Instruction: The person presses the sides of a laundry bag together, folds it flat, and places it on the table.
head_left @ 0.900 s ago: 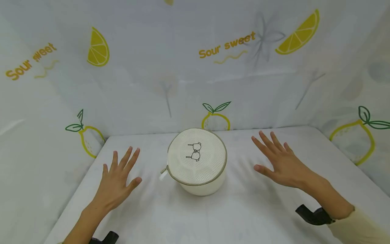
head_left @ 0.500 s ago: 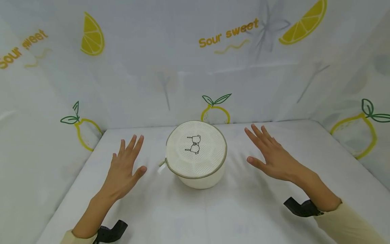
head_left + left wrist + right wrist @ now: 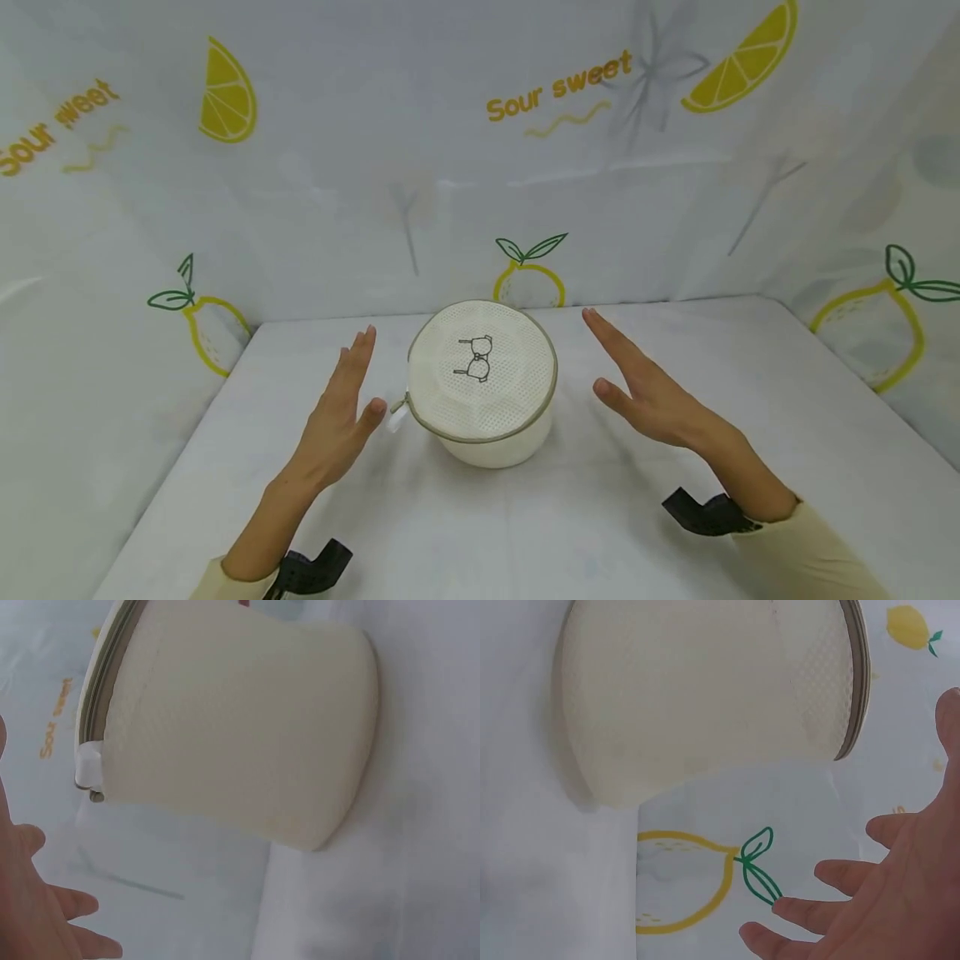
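The left hand and right hand, empty, fingers straight, flank 1 round, cream, mesh-topped zippered fabric bag.

By the head camera, the table is viewed forward and down. The zippered bag is shared by both wrist views, taken closely from opposite sides.

Cream zippered bag in the way, free room either side.

Pale lemon-printed sheeting behind and beside a white tabletop, softly lit.
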{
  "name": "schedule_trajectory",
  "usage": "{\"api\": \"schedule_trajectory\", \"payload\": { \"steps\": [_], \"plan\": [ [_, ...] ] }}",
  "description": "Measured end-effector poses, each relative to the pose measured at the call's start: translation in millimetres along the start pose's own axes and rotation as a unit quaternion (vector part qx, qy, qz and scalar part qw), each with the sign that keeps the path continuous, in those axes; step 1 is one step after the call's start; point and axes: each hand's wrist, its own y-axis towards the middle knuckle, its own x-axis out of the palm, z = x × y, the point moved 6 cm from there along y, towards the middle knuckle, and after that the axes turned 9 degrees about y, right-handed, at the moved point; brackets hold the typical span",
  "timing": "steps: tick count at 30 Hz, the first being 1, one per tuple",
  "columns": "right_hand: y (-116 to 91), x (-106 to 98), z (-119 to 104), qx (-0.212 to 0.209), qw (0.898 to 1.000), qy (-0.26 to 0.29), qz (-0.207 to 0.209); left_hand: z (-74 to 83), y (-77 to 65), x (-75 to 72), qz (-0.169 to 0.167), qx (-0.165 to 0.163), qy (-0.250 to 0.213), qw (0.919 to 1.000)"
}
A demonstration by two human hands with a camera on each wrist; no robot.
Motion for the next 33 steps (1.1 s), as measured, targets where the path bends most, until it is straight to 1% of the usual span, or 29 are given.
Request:
{"api": "schedule_trajectory", "payload": {
  "steps": [4, 9, 12, 14, 18, 23, 27, 33],
  "plan": [
    [4.0, 8.0, -4.1, -0.017, 0.999, 0.032, 0.012, 4.4, 0.7, 7.6, 0.002, -0.003, -0.034, 0.9994],
    [8.8, 21.6, -8.7, -0.019, 0.998, 0.058, 0.017, 12.4, 0.8, 17.3, -0.003, -0.003, -0.091, 0.9959],
    [11.2, 29.3, -10.2, -0.015, 0.997, 0.068, 0.019, 17.8, 0.4, 23.6, -0.008, -0.007, -0.109, 0.994],
    [13.1, 33.3, -11.5, -0.02, 0.997, 0.072, 0.024, 20.9, 0.3, 27.7, -0.01, -0.011, -0.118, 0.9929],
    [15.2, 39.2, -15.4, -0.039, 0.995, 0.082, 0.036, 25.9, 1.3, 35.4, -0.004, -0.016, -0.117, 0.993],
    [18.0, 46.9, -20.1, -0.057, 0.994, 0.086, 0.041, 28.6, 3.0, 42.1, 0.023, -0.019, -0.116, 0.9928],
    [21.1, 52.7, -20.8, -0.058, 0.994, 0.082, 0.039, 30.5, 5.3, 42.0, 0.043, -0.015, -0.12, 0.9918],
    [23.8, 57.0, -18.8, -0.041, 0.995, 0.081, 0.042, 32.1, 10.4, 42.4, 0.055, -0.018, -0.109, 0.9923]
  ]
}}
